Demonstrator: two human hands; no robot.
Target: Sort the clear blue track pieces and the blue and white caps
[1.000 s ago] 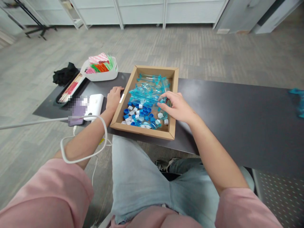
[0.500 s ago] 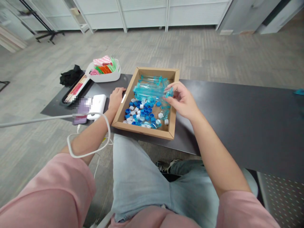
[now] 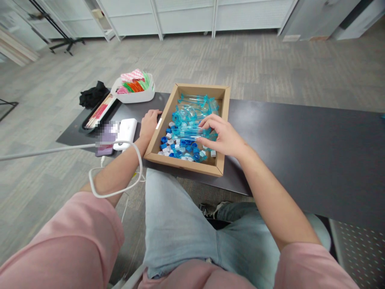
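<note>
A shallow cardboard box [image 3: 223, 132] sits on the dark table [image 3: 300, 140]. It holds clear blue plastic tubes [image 3: 192, 114] at the far end and several small blue and white caps [image 3: 177, 146] at the near end. My right hand [image 3: 222, 136] reaches into the box, its fingers curled on a bunch of the tubes lying across the middle. My left hand [image 3: 149, 123] rests on the table against the box's left wall, fingers curled, holding the edge.
Left of the box lie a white power bank [image 3: 126, 129] with a white cable [image 3: 120, 192] and a phone [image 3: 105, 142]. Further back stand a white basket of coloured strips [image 3: 135, 86], a dark tray of sticks [image 3: 98, 114] and a black cloth [image 3: 94, 95].
My right hand lifted a bunch of tubes off the pile and has now brought it down toward the caps in the middle of the box. My left hand stayed on the box edge.
</note>
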